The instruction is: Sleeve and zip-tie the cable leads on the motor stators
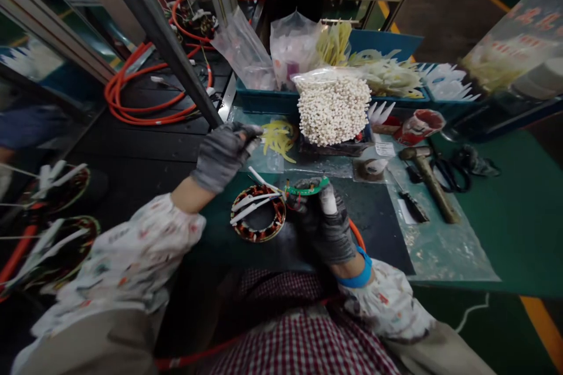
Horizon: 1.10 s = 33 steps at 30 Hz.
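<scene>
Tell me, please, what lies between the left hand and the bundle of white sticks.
In the head view, yellow strips lie between the left hand and the bundle of white sticks.

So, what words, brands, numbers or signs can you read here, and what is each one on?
None can be read for certain.
Clear bag, top right: red lettering, too blurred to read.
Red cup: markings, too blurred.
White label, just left of the cup: print too small.
Green circuit board: pale marks, too small.
</scene>
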Available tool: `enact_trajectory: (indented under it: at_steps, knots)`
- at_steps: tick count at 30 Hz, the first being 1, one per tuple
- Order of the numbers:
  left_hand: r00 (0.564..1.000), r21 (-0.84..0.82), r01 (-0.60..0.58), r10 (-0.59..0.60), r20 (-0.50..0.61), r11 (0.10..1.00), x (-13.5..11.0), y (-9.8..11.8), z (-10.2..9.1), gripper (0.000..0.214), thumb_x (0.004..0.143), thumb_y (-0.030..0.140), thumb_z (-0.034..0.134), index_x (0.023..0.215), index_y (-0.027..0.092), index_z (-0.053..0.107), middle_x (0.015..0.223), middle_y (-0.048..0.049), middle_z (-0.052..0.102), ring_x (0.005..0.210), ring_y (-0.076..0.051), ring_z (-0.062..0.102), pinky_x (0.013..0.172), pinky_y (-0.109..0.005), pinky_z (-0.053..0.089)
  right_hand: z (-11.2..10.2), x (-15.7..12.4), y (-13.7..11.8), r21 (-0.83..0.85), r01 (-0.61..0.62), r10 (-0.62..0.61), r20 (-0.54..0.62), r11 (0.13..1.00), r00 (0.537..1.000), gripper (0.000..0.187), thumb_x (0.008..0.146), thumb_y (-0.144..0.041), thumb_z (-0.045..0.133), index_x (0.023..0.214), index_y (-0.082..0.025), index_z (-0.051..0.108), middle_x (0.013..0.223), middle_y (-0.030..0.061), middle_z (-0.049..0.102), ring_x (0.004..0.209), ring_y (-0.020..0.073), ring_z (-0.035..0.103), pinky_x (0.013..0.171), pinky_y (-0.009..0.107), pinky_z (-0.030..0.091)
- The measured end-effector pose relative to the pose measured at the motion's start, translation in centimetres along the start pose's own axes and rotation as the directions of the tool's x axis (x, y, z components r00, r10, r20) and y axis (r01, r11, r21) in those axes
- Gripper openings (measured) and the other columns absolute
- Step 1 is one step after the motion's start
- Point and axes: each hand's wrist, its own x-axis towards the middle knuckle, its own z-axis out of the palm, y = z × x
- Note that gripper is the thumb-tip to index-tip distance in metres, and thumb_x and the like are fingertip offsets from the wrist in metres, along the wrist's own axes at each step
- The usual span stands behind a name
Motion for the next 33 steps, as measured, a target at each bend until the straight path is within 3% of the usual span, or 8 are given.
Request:
enact_trajectory:
  at_steps: [2, 6, 8, 16, 20, 23, 28, 33]
  knots:
    - [0.988, -0.017, -0.092, 0.089, -0.123, 0.996, -3.4, 1.6, -1.0, 0.033, 0.116, 0.035, 0.059, 0.14, 0.029, 0.08, 0.132, -0.0079, 0.086, 0.121, -0.028, 0.083, 0.1, -0.038, 0.069, 0.3, 0.5, -0.6, 0.059, -0.118, 0.118, 0.004, 0.991, 0.993, 0.047, 0.113, -0.029, 0.07, 0.158, -0.034, 0.063, 0.109, 0.0049, 0.087, 0.091, 0.0237, 0.084, 0.091, 0.044, 0.075]
    - [0.712, 0.045, -0.564, 0.513, -0.48, 0.824, -7.8, 3.9, -1.7, 0.033, 0.11, 0.021, 0.069, 0.14, 0.029, 0.081, 0.117, -0.0052, 0.089, 0.107, -0.023, 0.086, 0.093, -0.032, 0.071, 0.5, 1.8, -2.1, 0.093, -0.233, 0.235, -0.009, 0.968, 0.972, 0.026, 0.112, -0.038, 0.072, 0.137, -0.03, 0.076, 0.113, 0.0082, 0.088, 0.102, 0.0254, 0.084, 0.098, 0.045, 0.072]
    - [0.671, 0.068, -0.598, 0.545, -0.503, 0.799, -8.1, 4.4, -1.3, 0.033, 0.11, 0.015, 0.065, 0.135, 0.026, 0.082, 0.114, -0.0057, 0.09, 0.103, -0.022, 0.086, 0.092, -0.031, 0.071, 0.5, 2.4, -2.8, 0.166, -0.322, 0.329, -0.016, 0.932, 0.944, 0.022, 0.118, -0.04, 0.062, 0.123, -0.028, 0.08, 0.112, 0.0085, 0.089, 0.101, 0.0238, 0.084, 0.096, 0.041, 0.072]
    - [0.866, -0.413, -0.5, 0.444, -0.23, 0.761, -8.3, 4.5, -0.4, 0.03, 0.115, 0.029, 0.061, 0.125, 0.037, 0.087, 0.12, -0.0047, 0.09, 0.113, -0.022, 0.087, 0.103, -0.038, 0.073, 0.1, 2.2, -4.0, 0.321, -0.478, 0.515, -0.035, 0.818, 0.857, 0.045, 0.114, -0.068, 0.06, 0.108, -0.027, 0.078, 0.103, 0.0054, 0.086, 0.093, 0.0265, 0.083, 0.088, 0.045, 0.072]
    - [0.988, -0.656, -0.117, 0.022, -0.152, 0.746, -9.5, 2.0, -0.6, 0.028, 0.112, 0.048, 0.064, 0.123, 0.034, 0.086, 0.119, -0.0061, 0.089, 0.107, -0.025, 0.087, 0.099, -0.042, 0.074, 0.1, 3.1, -4.0, 0.431, -0.474, 0.485, 0.093, 0.768, 0.869, 0.058, 0.115, -0.077, 0.043, 0.104, -0.028, 0.071, 0.087, 0.0039, 0.076, 0.078, 0.0228, 0.077, 0.076, 0.041, 0.071]
    - [0.983, -0.718, 0.176, -0.16, 0.091, 0.674, -9.4, -0.9, 0.6, 0.05, 0.101, 0.057, 0.076, 0.141, 0.027, 0.077, 0.133, -0.0122, 0.086, 0.119, -0.03, 0.085, 0.101, -0.046, 0.073, -0.6, 4.4, -4.3, 0.406, -0.493, 0.328, 0.412, 0.769, 0.85, 0.054, 0.117, -0.073, 0.049, 0.113, -0.026, 0.075, 0.092, 0.003, 0.082, 0.078, 0.0211, 0.08, 0.075, 0.038, 0.072]
    - [0.868, -0.602, 0.2, 0.145, 0.475, 0.773, -6.6, -3.1, 3.2, 0.06, 0.088, 0.055, 0.087, 0.136, 0.021, 0.077, 0.136, -0.0132, 0.085, 0.124, -0.034, 0.082, 0.115, -0.05, 0.065, 0.1, 5.0, -5.8, 0.183, -0.054, -0.077, 0.637, 0.982, 0.767, 0.035, 0.12, -0.042, 0.06, 0.136, -0.02, 0.082, 0.134, 0.0128, 0.087, 0.124, 0.0283, 0.084, 0.111, 0.044, 0.07]
    - [0.849, -0.54, 0.224, 0.109, 0.516, 0.812, -4.9, -2.4, 3.3, 0.061, 0.087, 0.064, 0.079, 0.123, 0.015, 0.079, 0.116, -0.0135, 0.086, 0.107, -0.032, 0.082, 0.099, -0.044, 0.067, 3.2, 2.8, -6.6, -0.339, 0.275, 0.076, 0.741, 0.9, 0.667, 0.03, 0.115, -0.037, 0.069, 0.13, -0.017, 0.087, 0.122, 0.0188, 0.088, 0.114, 0.0351, 0.082, 0.096, 0.049, 0.071]
